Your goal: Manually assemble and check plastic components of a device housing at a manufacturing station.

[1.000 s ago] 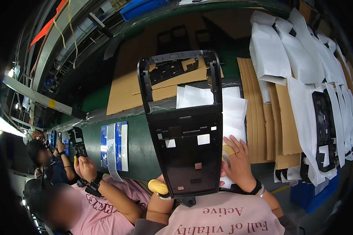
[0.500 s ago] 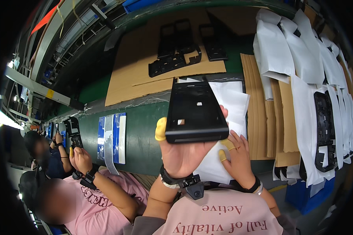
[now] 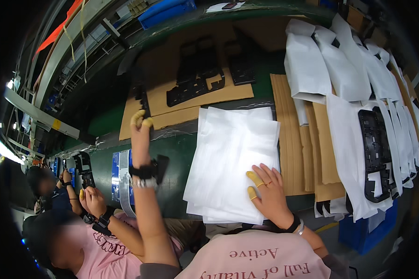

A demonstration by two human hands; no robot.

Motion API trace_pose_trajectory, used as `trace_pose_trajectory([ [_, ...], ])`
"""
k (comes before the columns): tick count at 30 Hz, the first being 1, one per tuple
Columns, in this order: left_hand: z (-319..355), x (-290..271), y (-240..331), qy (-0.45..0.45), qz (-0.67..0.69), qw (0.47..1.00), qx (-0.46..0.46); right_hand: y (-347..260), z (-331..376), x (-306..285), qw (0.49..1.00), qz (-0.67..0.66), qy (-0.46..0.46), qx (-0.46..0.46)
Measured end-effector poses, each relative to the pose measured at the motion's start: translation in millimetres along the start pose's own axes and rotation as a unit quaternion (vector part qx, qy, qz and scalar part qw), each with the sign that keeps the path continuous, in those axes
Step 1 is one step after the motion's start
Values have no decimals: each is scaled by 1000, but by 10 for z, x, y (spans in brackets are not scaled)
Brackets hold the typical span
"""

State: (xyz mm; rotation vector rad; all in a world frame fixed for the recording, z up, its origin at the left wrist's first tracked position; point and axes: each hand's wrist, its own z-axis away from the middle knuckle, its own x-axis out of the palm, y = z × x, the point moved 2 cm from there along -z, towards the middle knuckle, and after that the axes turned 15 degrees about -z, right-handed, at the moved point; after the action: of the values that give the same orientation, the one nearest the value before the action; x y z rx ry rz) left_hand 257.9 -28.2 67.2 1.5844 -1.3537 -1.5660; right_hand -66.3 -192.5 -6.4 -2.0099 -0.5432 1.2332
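My left hand (image 3: pixel 140 135), with yellow finger cots, reaches out over the near left edge of the cardboard. Its curled fingers close at the lower end of a black plastic part (image 3: pixel 142 100), which shows narrow and dark there. My right hand (image 3: pixel 269 191) lies with fingers stretched on a stack of white foam sheets (image 3: pixel 233 153); two of its fingers wear yellow cots. Farther back on the cardboard (image 3: pixel 181 114) rest a black plastic frame with cutouts (image 3: pixel 195 87) and another black panel (image 3: pixel 241 69), partly in shadow.
Brown cardboard strips (image 3: pixel 288 139) stand right of the sheets. Beyond them are white foam sleeves (image 3: pixel 307 69), one holding a black frame (image 3: pixel 376 153), and a blue bin (image 3: pixel 358 232). A blue-and-white pack (image 3: pixel 122 172) lies left. A co-worker's hand (image 3: pixel 94 202) holds a black frame (image 3: pixel 84 167).
My left hand has swung left and away with the black part, from above the sheets to the cardboard's left edge. The white sheets now show uncovered; my right hand stays on them.
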Motion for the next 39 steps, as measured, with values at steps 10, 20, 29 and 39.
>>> trace_pose_trajectory([
  [10,-710,588,-81,33,-450,845,287,54,90,5,1000,-26,14,-7],
  [20,691,2390,1999,-288,-363,779,422,36,79,54,999,-32,-13,-14],
  [29,802,2668,1946,-170,-327,705,606,78,133,-25,999,-42,-15,-13],
  [39,1096,1635,1716,-192,-235,804,511,63,107,9,998,-58,3,-23],
])
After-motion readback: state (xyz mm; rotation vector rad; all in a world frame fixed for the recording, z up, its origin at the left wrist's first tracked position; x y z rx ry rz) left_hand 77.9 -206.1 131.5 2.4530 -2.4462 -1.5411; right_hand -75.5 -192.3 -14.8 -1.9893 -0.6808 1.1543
